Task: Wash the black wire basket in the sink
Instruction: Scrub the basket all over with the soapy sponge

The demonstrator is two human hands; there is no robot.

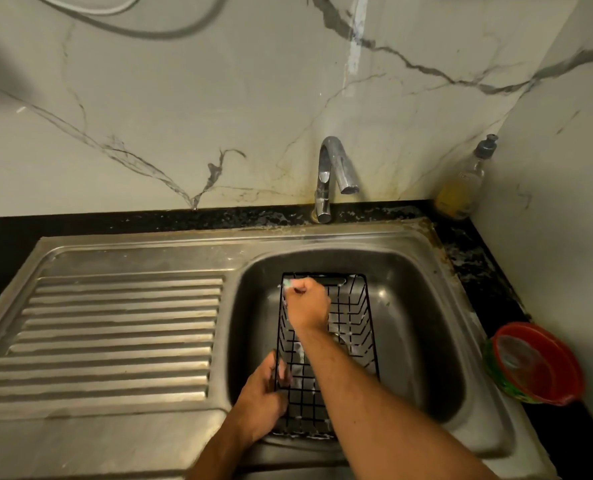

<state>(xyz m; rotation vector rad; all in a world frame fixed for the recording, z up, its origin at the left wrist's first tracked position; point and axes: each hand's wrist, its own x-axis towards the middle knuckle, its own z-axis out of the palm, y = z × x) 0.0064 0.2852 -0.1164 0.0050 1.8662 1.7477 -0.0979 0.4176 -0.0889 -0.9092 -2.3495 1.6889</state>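
You have one black wire basket (326,355), long and rectangular, lying in the single steel basin of the stainless sink (437,344), its far end toward the tap and its near end against the front wall of the basin. White foam clings to several of its wires.

Your left hand (262,400) is closed around the basket's near left rim, fingers wrapped over the wire. Your right hand (307,304) reaches across to the far left corner, fisted around one small pale green scrubber (289,284) that presses on the top rim; only a bit of it shows beyond your knuckles.

One curved chrome tap (333,174) stands behind the basin, with no water visible at its spout. One ribbed steel draining board (115,337) lies to the left of the basin. On the black speckled counter (468,247) at the right stand one clear pump bottle with yellow liquid (464,185) in the corner and one round red-rimmed tub with a green side (534,365) near the sink's right edge.
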